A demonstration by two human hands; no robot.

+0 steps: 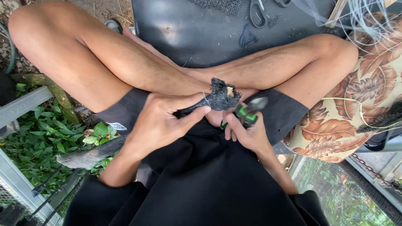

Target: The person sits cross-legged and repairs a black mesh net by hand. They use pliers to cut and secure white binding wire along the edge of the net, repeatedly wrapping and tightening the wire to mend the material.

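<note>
I sit cross-legged in black shorts. My left hand [161, 121] grips a stick-like piece wrapped in black mesh netting [221, 97], whose frayed end stands up above my lap with a bit of pale material showing at its tip. My right hand [247, 132] holds a pair of pliers with green-and-black handles [245, 114], the grey jaws pointing up right beside the netted end. Both hands meet over my lap, just in front of my crossed shins.
A black seat surface [192, 29] lies ahead with scissors [257, 12], a scrap of black mesh [222, 5] and a blue cord loop [247, 37]. A leaf-patterned cushion [356, 113] is at right with thin fishing line. Green plants [37, 134] and metal rails are at lower left.
</note>
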